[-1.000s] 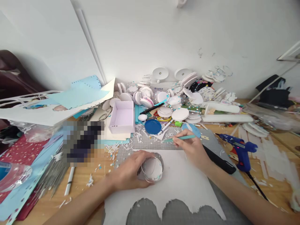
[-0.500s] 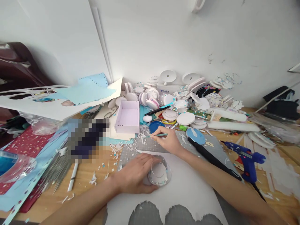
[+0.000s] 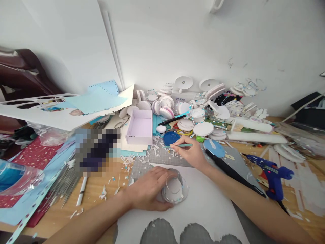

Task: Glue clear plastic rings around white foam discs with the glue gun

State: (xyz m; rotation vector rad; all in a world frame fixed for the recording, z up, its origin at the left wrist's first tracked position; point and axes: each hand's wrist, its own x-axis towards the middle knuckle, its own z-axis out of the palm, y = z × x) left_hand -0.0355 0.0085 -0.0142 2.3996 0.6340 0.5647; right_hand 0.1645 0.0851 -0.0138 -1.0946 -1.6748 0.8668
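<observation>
My left hand (image 3: 152, 189) is closed around the side of a clear round container (image 3: 175, 191), pressing it against a white sheet (image 3: 208, 203). Rounded pieces have been cut from the sheet's near edge, and the grey cutting mat (image 3: 159, 232) shows through the gaps. A thin green pen-like tool (image 3: 185, 145) is pinched between the fingers of my right hand (image 3: 191, 154); its exact kind is unclear. This hand hovers beyond the container, close to a dark blue disc (image 3: 170, 138). White scraps lie around its tip.
A lilac open box (image 3: 139, 139) stands beyond my hands. White discs (image 3: 203, 128) are heaped along the wall. On the right lie a blue glue gun (image 3: 273, 176) with a lit red light and a long black tool (image 3: 233, 174). A white pen (image 3: 81, 191) rests at left.
My right hand has shifted slightly right with the green tool. My left hand stays on the container. The whole view has moved a little.
</observation>
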